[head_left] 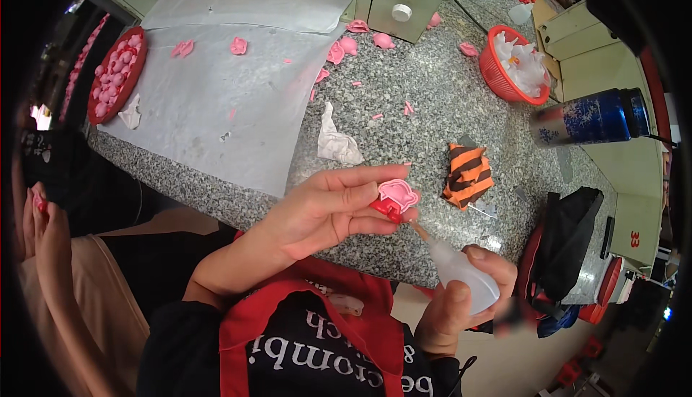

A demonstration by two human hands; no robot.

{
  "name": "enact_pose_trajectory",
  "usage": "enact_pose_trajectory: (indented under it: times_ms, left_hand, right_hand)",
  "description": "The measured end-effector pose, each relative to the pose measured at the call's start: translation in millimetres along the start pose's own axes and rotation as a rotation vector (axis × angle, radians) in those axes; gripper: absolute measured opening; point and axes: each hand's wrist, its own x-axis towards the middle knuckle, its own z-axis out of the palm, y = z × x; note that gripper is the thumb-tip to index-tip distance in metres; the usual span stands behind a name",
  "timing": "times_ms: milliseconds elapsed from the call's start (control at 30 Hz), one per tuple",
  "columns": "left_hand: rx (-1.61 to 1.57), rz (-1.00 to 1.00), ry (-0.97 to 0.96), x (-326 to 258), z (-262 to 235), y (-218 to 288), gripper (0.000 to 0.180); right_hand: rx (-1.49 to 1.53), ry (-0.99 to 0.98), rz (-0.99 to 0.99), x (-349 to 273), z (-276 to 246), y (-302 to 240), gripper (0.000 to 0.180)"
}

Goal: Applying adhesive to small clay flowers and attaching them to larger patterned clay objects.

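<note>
Between the thumb and fingers of my left hand [317, 210] is a small pink and red molded piece [396, 194], its hollow side with a raised rim facing up. My right hand [461, 296] is wrapped round a translucent white squeeze bottle [468, 282]. The bottle's narrow brownish nozzle points up and left, its tip close to the red edge of the piece; whether it touches I cannot tell. Both hands are over the near edge of the speckled stone table [404, 137].
White sheeting [238, 116] covers the table's left part, with pink pieces [238, 45] scattered about. A red basket [137, 83] of pink pieces stands far left, another red basket [497, 73] of white bottles far right. Crumpled tissue [339, 141], an orange-striped wrapper [467, 175], a blue bottle [587, 117]. A co-worker's hands [47, 231] are at left.
</note>
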Motion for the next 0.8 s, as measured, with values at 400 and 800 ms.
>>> enact_pose_trajectory:
  times_ms: [400,800]
  left_hand:
    - [-0.085,-0.127,0.087,-4.2,-2.2,0.2,0.037]
    - [-0.075,-0.15,0.103,-5.3,-1.8,1.4,0.035]
  right_hand:
    - [-0.162,-0.243,-0.171,12.1,5.0,-6.7,0.025]
    - [-0.195,-0.26,-0.136,8.0,4.6,-12.7,0.024]
